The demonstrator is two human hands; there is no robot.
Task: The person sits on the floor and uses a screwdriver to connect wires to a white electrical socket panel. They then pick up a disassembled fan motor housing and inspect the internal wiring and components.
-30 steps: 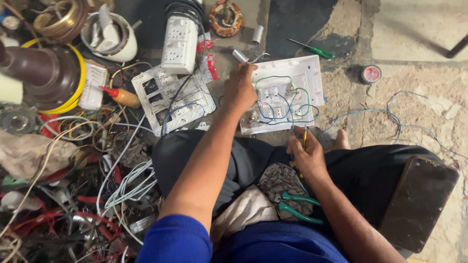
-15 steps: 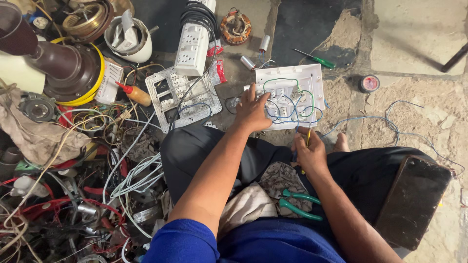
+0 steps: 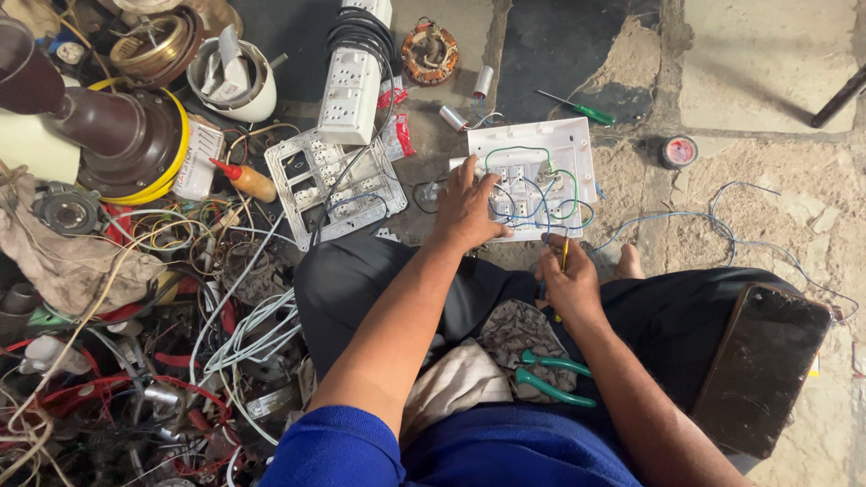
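While the person sits on the floor (image 3: 767,81), the left hand (image 3: 469,212) lies on the white switch board (image 3: 532,176), its fingers spread flat and gripping nothing. The board rests on the floor just past the knees, with green and blue wires looped over it. The right hand (image 3: 568,284) is closed around a thin yellow tool (image 3: 566,252) at the board's near edge. Green pliers (image 3: 555,377) lie on the lap.

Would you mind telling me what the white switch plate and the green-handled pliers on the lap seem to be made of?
The white switch plate under the left hand looks like moulded plastic: matte, uniform white, with raised ribs. The pliers show glossy green grips, probably plastic or rubber sleeves; their jaws are hidden by cloth, so metal is only a guess.
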